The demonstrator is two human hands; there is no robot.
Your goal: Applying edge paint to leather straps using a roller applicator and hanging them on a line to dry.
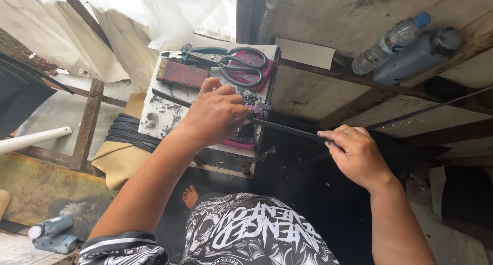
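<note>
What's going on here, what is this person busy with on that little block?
A person holds a thin black strip taut between both hands. The left hand presses a small tool against the strip at the edge of a scuffed white work block; the right hand pinches the strip further along. Scissors and a red block lie at the back of the work block. Two bottles lie on the plank at right.

Makeshift workshop: scissors (pixel 241 64), rough timber bench (pixel 359 18)

Scissors (pixel 241 64) lie on the board (pixel 159 116), behind the left hand (pixel 213 113); bottles (pixel 405 49) far right
</note>
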